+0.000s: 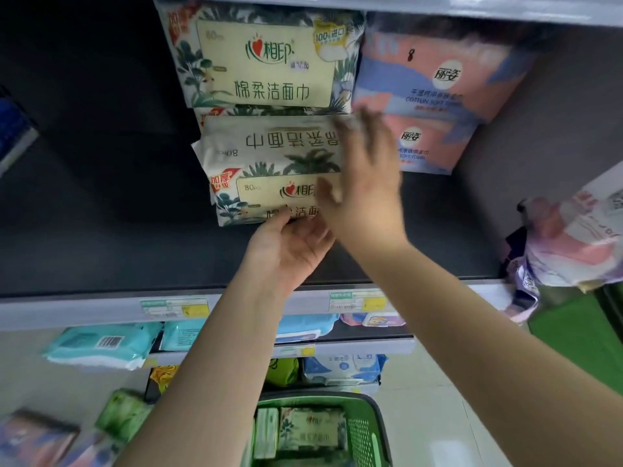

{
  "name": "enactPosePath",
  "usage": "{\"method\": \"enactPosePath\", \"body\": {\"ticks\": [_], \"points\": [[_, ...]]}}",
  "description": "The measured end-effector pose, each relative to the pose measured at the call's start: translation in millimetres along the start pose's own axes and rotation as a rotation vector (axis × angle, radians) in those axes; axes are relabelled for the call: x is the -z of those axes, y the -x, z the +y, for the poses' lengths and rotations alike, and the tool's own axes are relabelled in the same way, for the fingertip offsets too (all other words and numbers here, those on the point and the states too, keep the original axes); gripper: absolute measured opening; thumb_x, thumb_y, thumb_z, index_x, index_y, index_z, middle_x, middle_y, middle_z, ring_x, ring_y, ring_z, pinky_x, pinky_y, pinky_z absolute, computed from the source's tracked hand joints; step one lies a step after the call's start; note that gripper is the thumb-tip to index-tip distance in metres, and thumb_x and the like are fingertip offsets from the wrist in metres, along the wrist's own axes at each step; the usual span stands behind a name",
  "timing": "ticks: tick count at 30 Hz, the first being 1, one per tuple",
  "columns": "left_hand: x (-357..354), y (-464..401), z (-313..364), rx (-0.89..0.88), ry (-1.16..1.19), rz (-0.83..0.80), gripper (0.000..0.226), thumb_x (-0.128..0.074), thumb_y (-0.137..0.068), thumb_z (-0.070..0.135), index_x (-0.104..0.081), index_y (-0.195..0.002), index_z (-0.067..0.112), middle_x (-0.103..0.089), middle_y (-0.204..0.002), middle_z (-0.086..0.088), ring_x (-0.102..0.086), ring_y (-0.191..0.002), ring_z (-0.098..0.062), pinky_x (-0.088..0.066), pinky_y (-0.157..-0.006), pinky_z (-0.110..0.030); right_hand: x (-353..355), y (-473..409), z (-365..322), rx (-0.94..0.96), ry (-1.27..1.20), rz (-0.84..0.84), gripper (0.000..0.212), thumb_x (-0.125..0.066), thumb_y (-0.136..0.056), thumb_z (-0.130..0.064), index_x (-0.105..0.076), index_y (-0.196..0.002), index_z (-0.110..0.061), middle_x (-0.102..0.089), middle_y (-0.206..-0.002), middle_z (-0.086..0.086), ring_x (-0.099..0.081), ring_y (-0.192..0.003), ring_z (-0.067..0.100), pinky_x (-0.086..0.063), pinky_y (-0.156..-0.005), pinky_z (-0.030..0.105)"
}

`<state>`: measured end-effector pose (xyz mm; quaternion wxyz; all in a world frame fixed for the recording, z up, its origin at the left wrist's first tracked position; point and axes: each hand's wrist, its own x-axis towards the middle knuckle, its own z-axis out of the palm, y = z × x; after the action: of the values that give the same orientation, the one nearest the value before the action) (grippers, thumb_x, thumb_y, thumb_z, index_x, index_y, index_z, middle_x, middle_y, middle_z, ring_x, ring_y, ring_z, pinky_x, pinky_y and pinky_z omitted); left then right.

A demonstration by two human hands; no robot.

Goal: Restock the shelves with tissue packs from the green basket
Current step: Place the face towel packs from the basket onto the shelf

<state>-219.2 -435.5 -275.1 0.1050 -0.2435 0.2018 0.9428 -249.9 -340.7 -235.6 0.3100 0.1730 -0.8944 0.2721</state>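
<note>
A leaf-printed tissue pack (259,197) stands at the front of a stack on the dark shelf (101,214). My left hand (286,246) grips its lower edge, thumb on the front face. Behind and above it lies an upside-down pack of the same kind (269,143), and a third one (266,62) stands upright at the back. My right hand (365,176), blurred, has straight fingers laid against the right end of the stack. The green basket (372,419) sits low in view with more leaf-printed packs (312,429) inside.
Pink and blue towel packs (435,92) stand right of the stack. The shelf's left half is bare dark board. Price labels (357,301) line the shelf edge. Lower shelves hold teal wipe packs (101,345). A hanging pastel pack (573,244) juts in at the right.
</note>
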Motion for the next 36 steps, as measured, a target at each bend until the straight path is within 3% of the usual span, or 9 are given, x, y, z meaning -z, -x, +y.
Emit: {"method": "enactPosePath", "body": {"ticks": [3, 5, 9, 13, 19, 23, 26, 30, 36], "points": [[-5, 3, 3, -0.023, 0.011, 0.022, 0.028, -0.037, -0.099, 0.023, -0.054, -0.103, 0.001, -0.064, -0.100, -0.019, -0.066, -0.086, -0.028, -0.054, -0.070, -0.039, 12, 4, 37, -0.561, -0.273, -0.213, 0.078, -0.070, -0.080, -0.029, -0.030, -0.143, -0.009, -0.045, -0.136, 0.008, -0.040, -0.128, 0.022, -0.032, -0.103, 0.028], [-5, 5, 1, -0.047, -0.015, 0.029, 0.027, -0.038, -0.099, 0.024, -0.053, -0.103, 0.002, -0.065, -0.097, -0.019, -0.067, -0.084, -0.026, -0.055, -0.068, -0.037, 7, 10, 46, -0.708, -0.440, -0.331, 0.056, -0.068, -0.082, -0.030, -0.047, -0.131, -0.012, -0.058, -0.111, -0.003, -0.054, -0.109, 0.012, -0.040, -0.085, 0.020], [-7, 8, -4, -0.097, -0.034, 0.049, 0.030, -0.036, -0.101, 0.027, -0.051, -0.105, 0.002, -0.066, -0.093, -0.017, -0.068, -0.082, -0.023, -0.056, -0.066, -0.035, -5, 24, 43, -0.606, -0.324, -0.270, 0.025, -0.065, -0.083, -0.024, -0.059, -0.104, -0.012, -0.056, -0.080, -0.010, -0.052, -0.075, 0.009, -0.034, -0.055, 0.004], [-8, 12, -8, -0.128, -0.070, 0.074, 0.034, -0.031, -0.102, 0.027, -0.051, -0.110, 0.000, -0.064, -0.098, -0.017, -0.065, -0.087, -0.023, -0.053, -0.076, -0.033, -5, 26, 43, -0.558, -0.301, -0.233, 0.016, -0.065, -0.083, -0.023, -0.061, -0.097, -0.016, -0.049, -0.067, -0.017, -0.046, -0.062, 0.001, -0.033, -0.052, 0.001], [-8, 19, -1, -0.075, -0.174, 0.042, 0.048, -0.036, -0.100, 0.029, -0.035, -0.136, -0.003, -0.057, -0.116, -0.017, -0.059, -0.095, -0.026, -0.049, -0.076, -0.035, -2, 27, 42, -0.525, -0.285, -0.260, 0.017, -0.063, -0.085, -0.027, -0.070, -0.095, -0.016, -0.065, -0.079, -0.002, -0.055, -0.073, 0.011, -0.037, -0.056, 0.009], [-7, 24, 0, -0.074, -0.205, 0.030, 0.054, -0.034, -0.099, 0.033, -0.031, -0.138, -0.005, -0.052, -0.127, -0.018, -0.058, -0.096, -0.026, -0.049, -0.078, -0.035, 0, 27, 37, -0.531, -0.287, -0.275, 0.023, -0.059, -0.087, -0.028, -0.071, -0.096, -0.009, -0.071, -0.086, 0.008, -0.063, -0.082, 0.021, -0.044, -0.071, 0.029], [-10, 33, -3, -0.080, -0.234, 0.005, 0.054, -0.033, -0.099, 0.035, -0.033, -0.139, -0.002, -0.052, -0.128, -0.018, -0.059, -0.096, -0.025, -0.049, -0.079, -0.034, 4, 24, 36, -0.539, -0.265, -0.354, 0.024, -0.059, -0.087, -0.027, -0.070, -0.100, -0.010, -0.071, -0.094, 0.007, -0.063, -0.091, 0.021, -0.048, -0.077, 0.032], [-10, 57, -24, -0.146, -0.543, -0.039, 0.033, -0.031, -0.099, 0.027, -0.054, -0.115, 0.011, -0.064, -0.102, -0.004, -0.063, -0.089, -0.018, -0.053, -0.074, -0.030, 23, 36, 28, -0.508, -0.269, -0.450, 0.027, -0.057, -0.086, -0.017, -0.065, -0.111, -0.011, -0.069, -0.105, 0.007, -0.061, -0.101, 0.023, -0.047, -0.084, 0.030], [22, 86, -67, -0.471, -1.063, -0.125, 0.026, -0.045, -0.080, 0.028, -0.066, -0.094, 0.028, -0.071, -0.094, 0.015, -0.065, -0.093, -0.001, -0.051, -0.086, -0.024, 54, 114, 17, -0.345, -0.278, -0.172, 0.046, -0.056, -0.083, -0.012, -0.056, -0.128, -0.010, -0.067, -0.113, 0.003, -0.062, -0.101, 0.016, -0.044, -0.087, 0.015]]}}
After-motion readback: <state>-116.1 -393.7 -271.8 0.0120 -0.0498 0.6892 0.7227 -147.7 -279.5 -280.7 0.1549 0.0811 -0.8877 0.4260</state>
